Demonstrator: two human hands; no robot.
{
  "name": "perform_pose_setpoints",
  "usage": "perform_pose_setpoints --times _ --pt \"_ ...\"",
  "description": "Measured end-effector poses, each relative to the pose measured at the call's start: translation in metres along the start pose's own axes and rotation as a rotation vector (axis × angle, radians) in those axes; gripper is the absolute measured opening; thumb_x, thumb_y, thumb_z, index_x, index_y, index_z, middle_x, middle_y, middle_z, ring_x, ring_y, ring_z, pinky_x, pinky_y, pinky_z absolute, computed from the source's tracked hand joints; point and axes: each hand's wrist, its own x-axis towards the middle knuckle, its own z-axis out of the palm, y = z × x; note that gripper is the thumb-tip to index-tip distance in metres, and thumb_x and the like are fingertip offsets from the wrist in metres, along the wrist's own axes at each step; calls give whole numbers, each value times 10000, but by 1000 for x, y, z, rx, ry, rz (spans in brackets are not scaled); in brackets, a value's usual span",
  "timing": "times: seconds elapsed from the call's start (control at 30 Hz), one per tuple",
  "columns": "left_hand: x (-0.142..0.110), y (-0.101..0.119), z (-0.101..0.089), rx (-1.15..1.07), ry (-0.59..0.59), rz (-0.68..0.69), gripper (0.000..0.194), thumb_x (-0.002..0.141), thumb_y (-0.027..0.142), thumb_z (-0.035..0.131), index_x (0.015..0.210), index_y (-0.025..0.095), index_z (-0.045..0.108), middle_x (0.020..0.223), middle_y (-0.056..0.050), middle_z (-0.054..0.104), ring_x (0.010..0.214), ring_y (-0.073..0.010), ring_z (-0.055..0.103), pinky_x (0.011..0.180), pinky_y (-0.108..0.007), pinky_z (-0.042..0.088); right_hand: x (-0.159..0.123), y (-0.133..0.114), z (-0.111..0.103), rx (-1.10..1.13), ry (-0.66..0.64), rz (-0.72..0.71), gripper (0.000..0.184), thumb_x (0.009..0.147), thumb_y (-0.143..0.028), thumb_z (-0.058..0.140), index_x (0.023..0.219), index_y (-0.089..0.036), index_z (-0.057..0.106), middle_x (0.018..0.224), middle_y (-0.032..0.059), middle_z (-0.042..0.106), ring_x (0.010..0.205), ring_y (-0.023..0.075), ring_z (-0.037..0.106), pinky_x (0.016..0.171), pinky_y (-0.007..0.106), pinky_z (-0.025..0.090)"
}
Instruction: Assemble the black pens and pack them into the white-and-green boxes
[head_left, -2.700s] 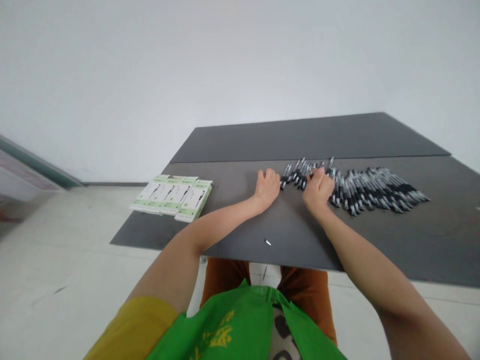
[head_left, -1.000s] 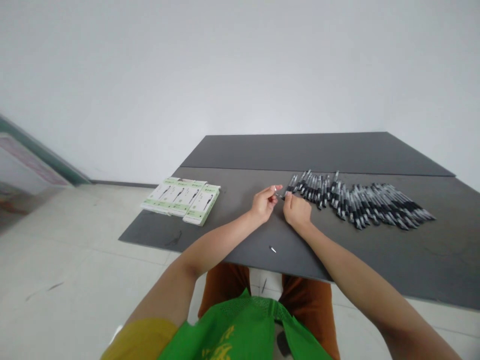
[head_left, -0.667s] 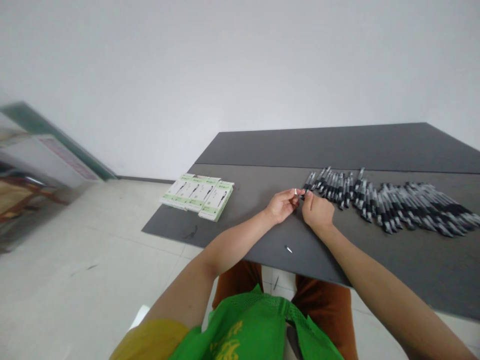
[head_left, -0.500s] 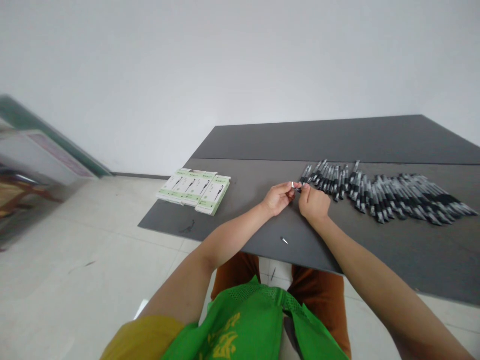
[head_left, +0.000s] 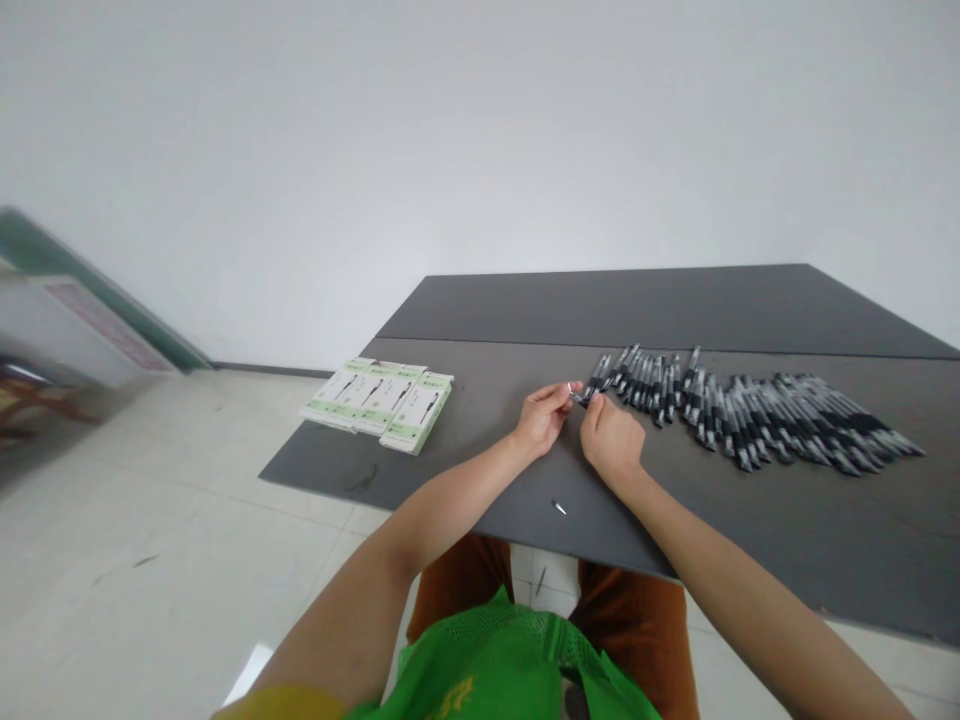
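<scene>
Both hands meet above the front middle of the grey table [head_left: 480, 385]. My left hand [head_left: 541, 420] is closed, thumb and fingers pinching one end of a pen [head_left: 578, 398]. A small silvery bit shows at those fingertips. My right hand [head_left: 613, 437] wraps round the pen's other end in a fist, thumb on top, hiding most of it. Closer to the front edge lies a small loose silver pen tip [head_left: 559, 507], apart from both hands. Just beyond my right hand, a row of black and clear pens [head_left: 750, 415] spreads to the right.
Several flat white-and-green boxes [head_left: 375, 400] with pen pictures lie side by side, partly overlapping, at the table's left end. A white wall [head_left: 480, 130] rises behind the table. Wooden furniture [head_left: 37, 400] stands on the floor at far left.
The view has tilted up a little, so everything sits lower in the picture. Both hands keep their hold on the pen, and the silvery bit at my left fingertips has turned slightly.
</scene>
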Motion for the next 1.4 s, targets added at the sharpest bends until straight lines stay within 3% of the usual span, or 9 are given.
perform_pose_setpoints --times 0.13,0.33,0.7,1.0,1.13,1.23,1.33,1.4 --pt "1 1 2 -31 21 -29 194 637 201 859 769 128 738 892 -39 733 630 -46 552 668 -223 425 -3 -4 -3 94 -34 15 439 994 -320 241 1042 -115 626 839 181 702 743 263 683 657 320 414" --pt "1 1 2 -93 59 -52 218 658 218 851 807 129 720 886 -28 733 579 -33 544 631 -197 442 -8 -3 5 402 -24 -82 316 918 -255 370 1133 -134 568 1064 171 688 948 277 660 775 351 456" --pt "4 3 2 -156 45 -180 194 728 227 808 788 113 663 787 -28 688 554 -35 522 602 -181 446 -5 5 12 599 -39 -88 282 902 -302 397 1085 -167 563 996 133 686 882 255 646 799 386 477" --pt "11 -4 -4 -88 -50 -95 395 599 335 889 789 121 617 631 45 553 558 -42 474 576 -194 392 0 9 12 581 -6 -94 281 902 -314 405 1063 -163 579 1004 142 679 909 258 638 827 396 477" --pt "11 -7 -5 -44 -30 -50 453 568 291 898 785 145 528 687 58 557 571 -31 475 584 -186 371 1 9 10 505 43 -116 321 921 -311 373 1112 -148 572 1072 165 665 970 278 629 856 416 469" --pt "8 -7 -4 38 -63 10 459 632 318 860 869 179 493 691 69 544 562 -37 465 576 -193 351 2 11 10 479 35 -161 319 931 -293 360 1127 -153 568 1082 158 668 973 273 632 846 401 469" --pt "6 -5 -6 148 -108 135 469 722 427 788 1014 222 483 704 72 542 536 -46 430 556 -206 326 6 15 13 413 -13 -207 309 932 -261 366 1131 -147 572 1067 152 682 952 269 647 804 381 473" --pt "7 -4 -10 234 -140 198 452 760 507 735 1011 216 498 710 62 540 539 -49 418 550 -210 322 9 18 13 335 -26 -258 310 934 -228 365 1133 -132 581 1082 160 684 969 272 652 800 378 470"
